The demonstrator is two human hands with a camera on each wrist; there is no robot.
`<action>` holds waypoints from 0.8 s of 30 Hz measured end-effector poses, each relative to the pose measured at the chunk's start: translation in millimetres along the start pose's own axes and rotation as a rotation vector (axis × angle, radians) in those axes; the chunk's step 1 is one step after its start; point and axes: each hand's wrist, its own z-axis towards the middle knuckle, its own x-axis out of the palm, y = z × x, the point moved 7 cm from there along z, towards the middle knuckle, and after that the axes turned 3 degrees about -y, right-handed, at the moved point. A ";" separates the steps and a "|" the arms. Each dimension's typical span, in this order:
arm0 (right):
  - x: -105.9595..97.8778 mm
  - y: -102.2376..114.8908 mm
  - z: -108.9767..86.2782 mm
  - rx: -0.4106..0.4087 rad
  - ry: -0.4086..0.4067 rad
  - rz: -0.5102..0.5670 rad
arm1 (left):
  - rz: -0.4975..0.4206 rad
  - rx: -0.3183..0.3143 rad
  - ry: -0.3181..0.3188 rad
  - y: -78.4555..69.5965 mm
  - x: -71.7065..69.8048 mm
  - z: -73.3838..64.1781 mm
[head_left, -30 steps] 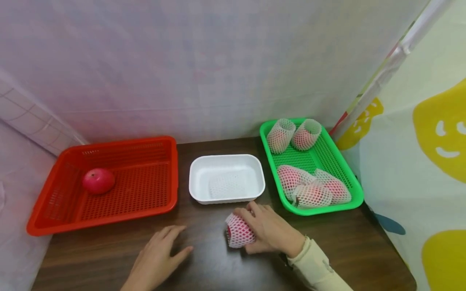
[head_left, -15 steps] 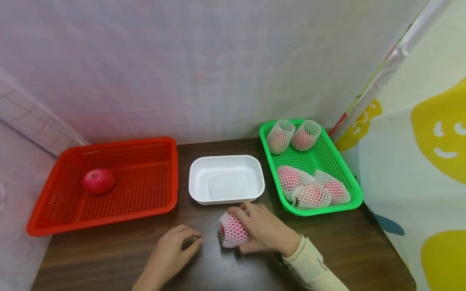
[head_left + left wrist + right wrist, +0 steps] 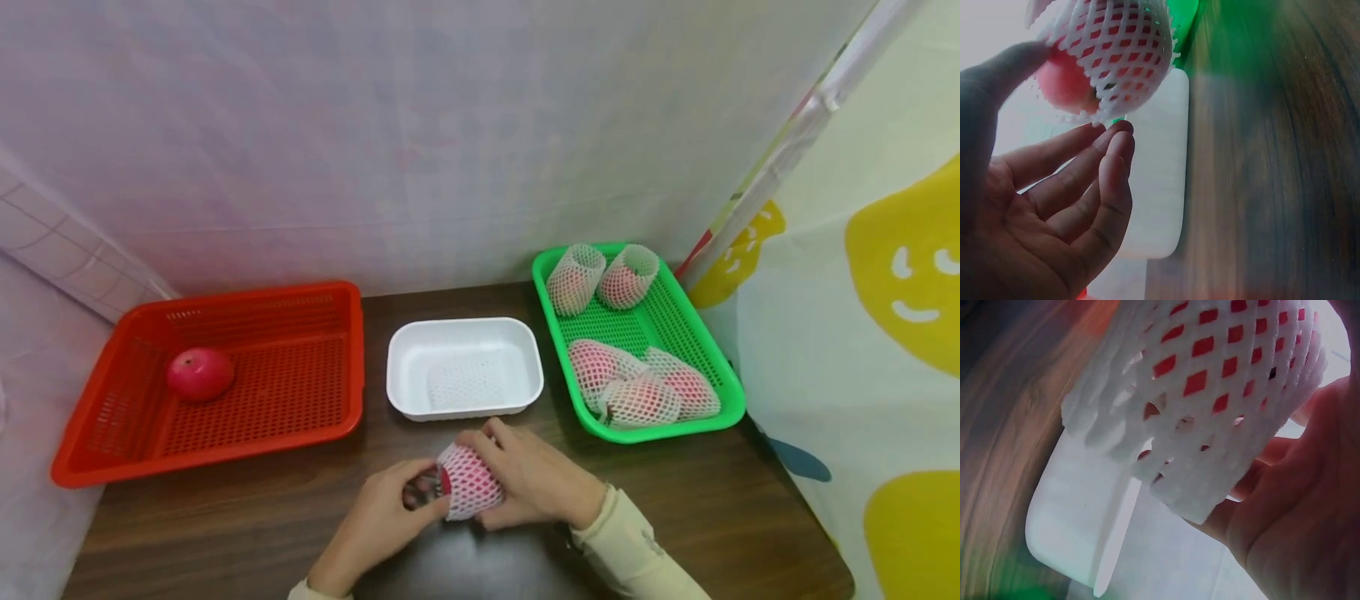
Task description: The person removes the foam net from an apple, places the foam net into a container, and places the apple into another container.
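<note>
In the head view my right hand (image 3: 528, 479) grips a red, apple-like fruit in a white foam net (image 3: 471, 482), held over the dark table. The net's open end faces my left hand (image 3: 390, 508). The left wrist view shows bare red fruit (image 3: 1066, 81) at that opening. There my left thumb (image 3: 1013, 69) touches the net's edge, and the left fingertips meet the rim from the other side. In the right wrist view the foam net (image 3: 1204, 381) fills the upper middle, with the palm of my right hand (image 3: 1310, 500) behind it; several right fingertips are hidden.
A white tray (image 3: 401, 375) stands just beyond my hands, a flat foam net (image 3: 465, 383) lying in it. On the left, a red basket (image 3: 352, 350) holds one bare red fruit (image 3: 200, 373). A green basket (image 3: 735, 400) on the right holds several netted fruits (image 3: 643, 400).
My left hand has moved right until it meets the netted fruit. The right hand has carried the fruit slightly left, toward it. Baskets and tray stay put.
</note>
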 end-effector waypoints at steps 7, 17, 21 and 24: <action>3.2 3.1 2.9 0.002 0.010 0.007 | 0.007 -0.002 -0.002 -0.4 4.2 2.3; 5.9 -3.2 5.1 0.041 -0.007 0.011 | -0.016 -0.086 -0.142 1.7 -0.1 0.3; 6.3 -2.7 6.4 0.039 -0.005 0.032 | -0.087 -0.095 -0.110 3.3 2.7 0.8; 5.8 0.8 8.3 0.014 -0.012 0.064 | -0.093 -0.081 -0.087 3.5 4.2 1.7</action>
